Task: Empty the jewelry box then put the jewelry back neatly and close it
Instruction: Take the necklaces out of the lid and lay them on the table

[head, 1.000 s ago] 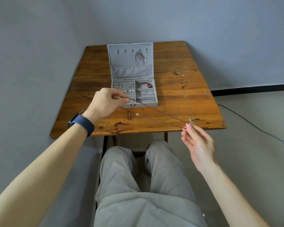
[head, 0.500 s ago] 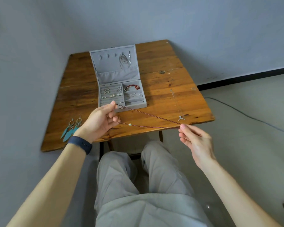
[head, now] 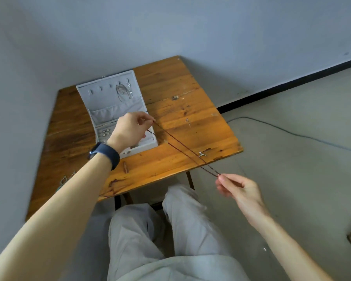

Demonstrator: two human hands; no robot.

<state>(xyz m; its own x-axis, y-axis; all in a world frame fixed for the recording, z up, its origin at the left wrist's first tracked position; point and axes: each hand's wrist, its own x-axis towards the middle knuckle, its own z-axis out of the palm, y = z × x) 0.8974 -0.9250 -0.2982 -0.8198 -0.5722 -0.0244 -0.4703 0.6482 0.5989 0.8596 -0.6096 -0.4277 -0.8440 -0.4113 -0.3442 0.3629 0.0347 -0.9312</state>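
Note:
A grey jewelry box (head: pixel 101 110) stands open on the wooden table (head: pixel 170 110), its lid upright with silver necklaces (head: pixel 123 90) hanging inside. A long dark red chain necklace (head: pixel 182 149) stretches taut between my hands. My left hand (head: pixel 131 129) pinches one end above the box's tray and hides most of the compartments; pearl earrings (head: pixel 105 132) show beside it. My right hand (head: pixel 238 188) pinches the other end past the table's front edge.
A thin silver necklace with a pendant (head: pixel 202 154) lies on the table's right side. Teal feather earrings (head: pixel 66 179) peek out beside my left forearm at the table's left edge. A cable (head: pixel 292 133) runs across the floor. My knees sit under the table.
My left hand moved up and over the box tray with the chain's end. The right hand shifted slightly right, keeping the chain taut. The camera view swung to the right.

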